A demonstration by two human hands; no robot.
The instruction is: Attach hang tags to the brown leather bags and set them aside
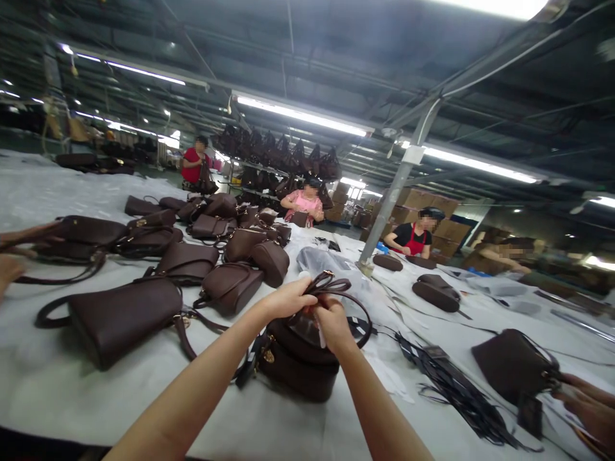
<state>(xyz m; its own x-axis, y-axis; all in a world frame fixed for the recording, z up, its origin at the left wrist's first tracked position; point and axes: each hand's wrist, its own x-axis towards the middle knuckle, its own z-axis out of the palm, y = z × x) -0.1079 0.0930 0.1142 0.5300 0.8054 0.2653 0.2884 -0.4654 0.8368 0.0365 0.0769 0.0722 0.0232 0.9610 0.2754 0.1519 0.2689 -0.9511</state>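
Note:
A dark brown handbag (302, 374) stands on the white-covered table right in front of me, with a gold-coloured charm on its left side. Above it, my left hand (291, 298) is closed on a bundled brown strap (331, 282) that has a small metal buckle. Close beside it, my right hand (331, 320) pinches at the lower part of the same strap, its fingertips partly hidden. The bag's rounded handle (369, 320) arches up to the right of my right hand.
Several brown handbags (129, 314) crowd the table's left side. Black straps (451, 384) lie in a bundle to the right, near another brown bag (514, 365) touched by a co-worker's hand (589, 403). Another person's hand (9, 272) shows at the left edge. A grey post (391, 198) rises beyond.

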